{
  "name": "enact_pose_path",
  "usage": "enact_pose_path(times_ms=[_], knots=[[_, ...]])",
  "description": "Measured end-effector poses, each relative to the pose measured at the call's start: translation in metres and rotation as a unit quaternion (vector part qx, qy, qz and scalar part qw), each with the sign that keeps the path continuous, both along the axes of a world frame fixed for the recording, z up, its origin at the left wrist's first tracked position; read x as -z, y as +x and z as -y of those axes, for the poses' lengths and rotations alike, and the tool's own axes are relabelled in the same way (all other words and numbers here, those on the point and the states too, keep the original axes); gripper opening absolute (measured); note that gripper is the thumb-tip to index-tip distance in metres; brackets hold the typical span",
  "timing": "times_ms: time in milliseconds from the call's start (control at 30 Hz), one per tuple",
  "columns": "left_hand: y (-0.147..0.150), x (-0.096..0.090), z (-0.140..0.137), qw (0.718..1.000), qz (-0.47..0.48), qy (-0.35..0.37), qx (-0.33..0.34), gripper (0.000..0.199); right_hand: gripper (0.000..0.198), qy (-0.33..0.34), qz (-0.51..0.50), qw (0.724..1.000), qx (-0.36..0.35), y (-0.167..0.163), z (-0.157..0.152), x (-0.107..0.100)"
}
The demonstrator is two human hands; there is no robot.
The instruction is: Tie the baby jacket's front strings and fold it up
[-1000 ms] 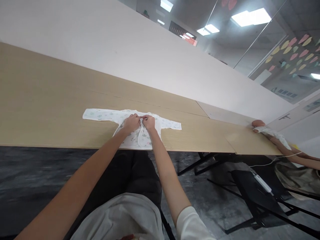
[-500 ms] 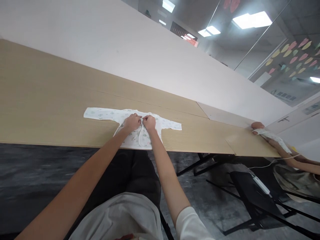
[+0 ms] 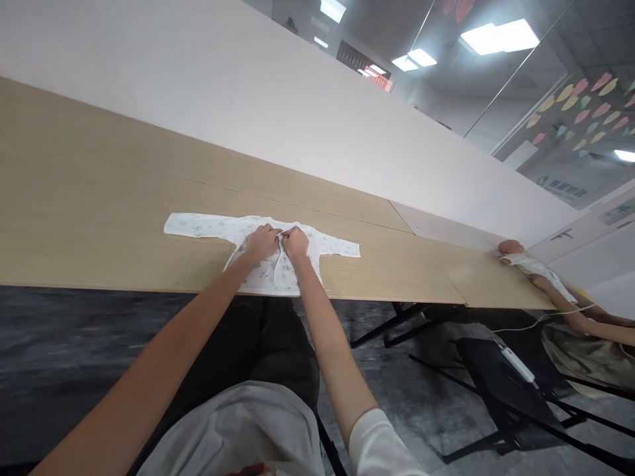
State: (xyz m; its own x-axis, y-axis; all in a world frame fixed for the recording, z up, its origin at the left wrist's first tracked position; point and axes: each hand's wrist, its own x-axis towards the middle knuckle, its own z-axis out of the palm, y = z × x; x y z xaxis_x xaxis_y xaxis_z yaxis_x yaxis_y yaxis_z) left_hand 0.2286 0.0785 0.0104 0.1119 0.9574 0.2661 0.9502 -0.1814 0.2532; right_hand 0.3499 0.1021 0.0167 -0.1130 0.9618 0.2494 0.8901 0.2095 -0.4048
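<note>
A small white baby shirt [image 3: 213, 226] with a faint print lies flat on the wooden table, both sleeves spread out sideways. Its lower hem reaches the table's front edge. My left hand [image 3: 262, 242] rests on the shirt's chest, fingers closed at the front opening near the neckline. Right beside it, my right hand [image 3: 296, 242] pinches the other side of that opening. The fingertips of both hands nearly meet, and whatever small fastening may lie between them is too small to make out.
The long table [image 3: 99, 178] runs along a white partition [image 3: 208, 86]. At its far right, another person's arms [image 3: 560, 301] reach to a doll [image 3: 510, 248] in a light garment. A black folding chair [image 3: 489, 370] with a white power strip [image 3: 518, 365] stands at the lower right.
Both hands keep almost the same place on the shirt's front opening. The whole view has shifted very slightly.
</note>
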Motion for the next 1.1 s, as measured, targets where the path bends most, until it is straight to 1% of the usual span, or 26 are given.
enact_pose_path(times_ms=[167, 267, 400, 467, 600, 867, 967, 1033, 1100], knots=[[-0.002, 0.007, -0.007, 1.000, 0.011, 0.013, -0.001, 0.043, 0.029, -0.006, 0.001, 1.000, -0.012, 0.000, 0.002, -0.001], [-0.005, 0.010, -0.011, 1.000, 0.019, 0.012, 0.001, 0.041, 0.032, -0.014, -0.033, 0.999, -0.016, 0.002, 0.004, -0.002], [-0.007, 0.013, -0.013, 0.999, 0.037, 0.006, 0.009, 0.043, 0.040, -0.022, -0.118, 0.993, 0.021, 0.006, 0.004, -0.005], [-0.008, 0.013, -0.014, 0.999, 0.048, 0.004, 0.008, 0.044, 0.039, -0.026, -0.133, 0.990, 0.040, 0.006, 0.004, -0.006], [-0.007, 0.010, -0.012, 0.998, 0.060, -0.002, 0.006, 0.043, 0.036, -0.036, -0.115, 0.992, 0.036, 0.006, 0.003, -0.006], [-0.007, 0.006, -0.010, 0.997, 0.073, -0.011, -0.002, 0.042, 0.033, -0.022, -0.107, 0.993, 0.045, 0.004, 0.002, -0.003], [-0.011, 0.005, -0.012, 0.996, 0.086, -0.010, 0.011, 0.040, 0.035, -0.023, -0.108, 0.993, 0.040, 0.006, 0.004, -0.010], [-0.015, 0.003, -0.014, 0.996, 0.084, -0.027, 0.025, 0.037, 0.035, -0.027, -0.111, 0.993, 0.025, 0.009, 0.006, -0.017], [-0.019, 0.000, -0.015, 0.995, 0.079, -0.046, 0.036, 0.033, 0.030, -0.045, -0.108, 0.993, 0.008, 0.010, 0.010, -0.023]])
